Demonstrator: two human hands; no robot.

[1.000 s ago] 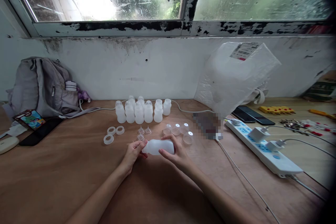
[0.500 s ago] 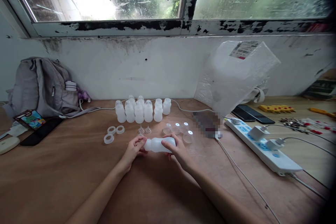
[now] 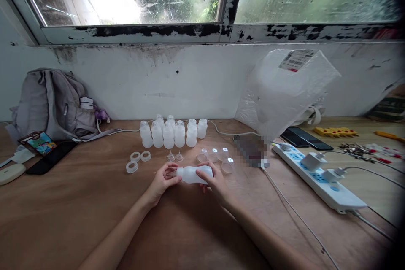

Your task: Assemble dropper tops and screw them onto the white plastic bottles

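A frosted white baby bottle (image 3: 191, 174) lies sideways between my hands, low over the table. My right hand (image 3: 212, 179) is wrapped round its body, thumb on top. At its neck, my left hand (image 3: 164, 182) closes its thumb and fingers round the collar end, where a clear teat partly shows between the fingers. Just beyond my hands, two clear teats (image 3: 175, 157) stand on the table. Several clear domed caps (image 3: 227, 166) sit to the right, and three white collar rings (image 3: 132, 166) to the left. Several more bottles (image 3: 168, 136) stand behind, some capped and some with open tops.
A grey backpack (image 3: 50, 103) leans at the left, near a dark phone (image 3: 52, 163). On the right lie a power strip (image 3: 329, 192) with plugs, two phones (image 3: 305, 137) and a trailing cable (image 3: 294, 206). A clear plastic bag (image 3: 281, 93) rests against the wall.
My left hand has shifted its grip at the bottle's neck, its fingers opening wider so that the collar and teat show more. My right hand keeps its hold on the bottle.
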